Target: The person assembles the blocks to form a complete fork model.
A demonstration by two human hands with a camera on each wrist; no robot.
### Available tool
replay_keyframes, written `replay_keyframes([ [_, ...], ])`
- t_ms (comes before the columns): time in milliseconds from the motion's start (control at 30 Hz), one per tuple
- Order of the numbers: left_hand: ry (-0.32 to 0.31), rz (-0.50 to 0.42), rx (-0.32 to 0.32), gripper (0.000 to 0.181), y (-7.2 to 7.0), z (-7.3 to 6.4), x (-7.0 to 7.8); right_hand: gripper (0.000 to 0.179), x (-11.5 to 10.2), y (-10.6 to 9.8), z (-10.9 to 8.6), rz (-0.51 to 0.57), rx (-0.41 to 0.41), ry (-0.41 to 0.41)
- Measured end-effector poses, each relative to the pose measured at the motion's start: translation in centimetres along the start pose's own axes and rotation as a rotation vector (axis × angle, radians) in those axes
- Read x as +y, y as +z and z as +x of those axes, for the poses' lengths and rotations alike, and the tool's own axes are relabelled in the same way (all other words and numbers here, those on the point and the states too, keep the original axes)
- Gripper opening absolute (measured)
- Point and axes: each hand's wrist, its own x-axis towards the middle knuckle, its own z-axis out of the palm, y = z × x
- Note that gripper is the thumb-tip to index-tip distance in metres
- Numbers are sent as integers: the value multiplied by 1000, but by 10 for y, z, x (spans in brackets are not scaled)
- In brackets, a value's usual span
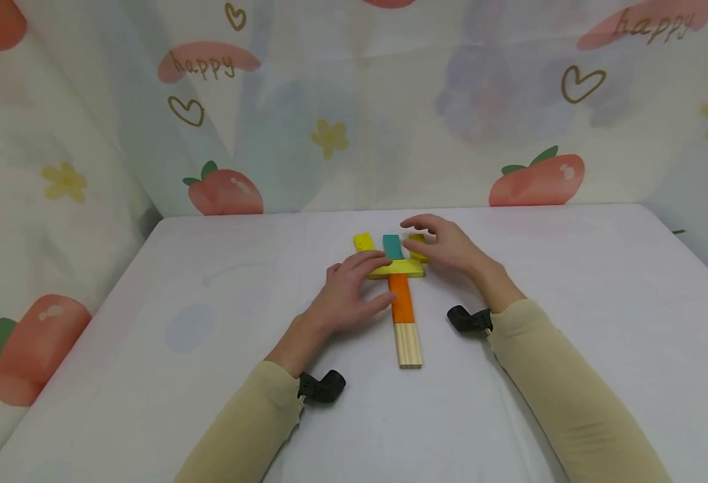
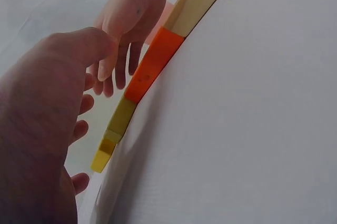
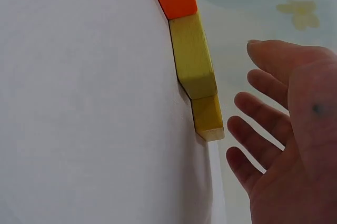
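Flat wooden blocks lie in a row on the white table. The plain wood block [image 1: 409,345] is nearest, then an orange block [image 1: 401,300], then a yellow-green crosspiece [image 1: 411,268]. Beyond it are a teal block [image 1: 392,246], a yellow block [image 1: 362,241] on the left and another yellow block [image 1: 418,255] on the right. My left hand [image 1: 354,292], fingers spread, is over the crosspiece's left end with its thumb near the orange block; contact cannot be told. Loosely bent, my right hand [image 1: 444,247] is beside the right yellow block, partly covering it. The right wrist view shows that hand [image 3: 295,124] apart from the blocks.
A white cloth [image 1: 148,382] with faint prints covers the table. Behind stands a curtain [image 1: 390,168] printed with fruit, hearts and flowers. Black wrist cameras, one on the left wrist [image 1: 323,387] and one on the right [image 1: 470,319], stick out over the table.
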Motion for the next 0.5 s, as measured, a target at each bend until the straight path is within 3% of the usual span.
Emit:
replay_keyframes([
  [500, -47, -4, 61, 57, -7, 7, -12, 51, -9, 2, -20, -96, -42, -50],
])
